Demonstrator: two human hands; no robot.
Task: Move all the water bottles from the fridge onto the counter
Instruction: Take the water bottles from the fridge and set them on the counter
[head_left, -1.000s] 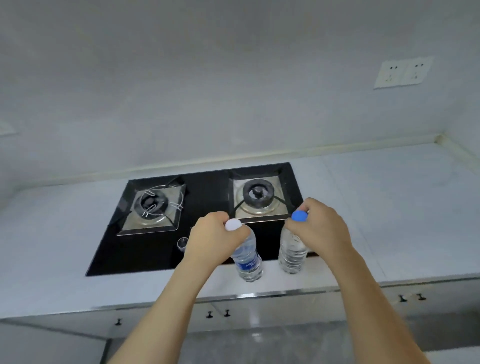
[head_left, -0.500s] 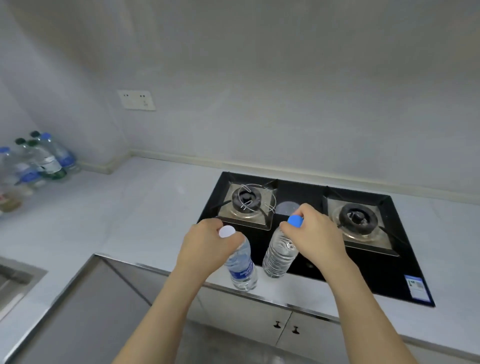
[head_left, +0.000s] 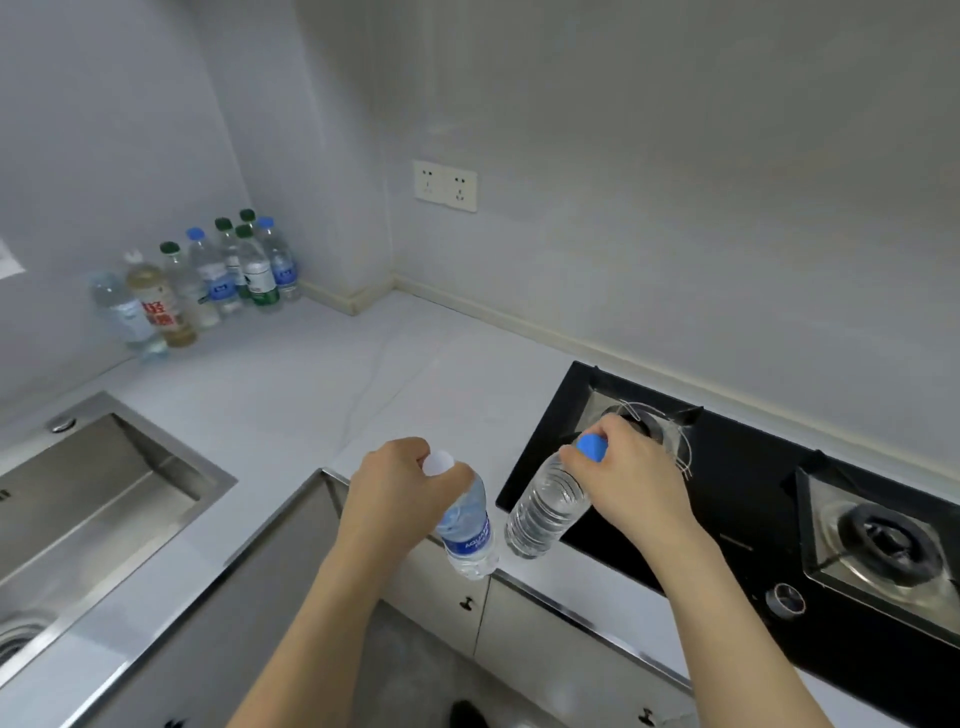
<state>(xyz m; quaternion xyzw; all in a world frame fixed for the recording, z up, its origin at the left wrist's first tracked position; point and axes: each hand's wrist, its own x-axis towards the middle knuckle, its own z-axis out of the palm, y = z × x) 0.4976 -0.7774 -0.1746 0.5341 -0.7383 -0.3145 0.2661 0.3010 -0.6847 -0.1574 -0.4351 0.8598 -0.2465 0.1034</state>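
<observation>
My left hand (head_left: 392, 496) grips the neck of a clear water bottle with a white cap and a blue label (head_left: 467, 535). My right hand (head_left: 631, 483) holds a second clear bottle with a blue cap (head_left: 545, 512) by its neck. Both bottles hang in the air above the counter's front edge, left of the hob. Several more bottles (head_left: 208, 275) with green, blue and white caps stand together in the far left corner of the grey counter (head_left: 322, 379).
A black two-burner gas hob (head_left: 753, 499) lies to the right. A steel sink (head_left: 93, 499) is set in the counter on the left. A double wall socket (head_left: 445, 185) is on the back wall. Cabinet doors (head_left: 519, 618) run below.
The view has swung left: the hob slid right, while the sink and the corner bottles came into sight. Both hands keep their hold on the bottles.
</observation>
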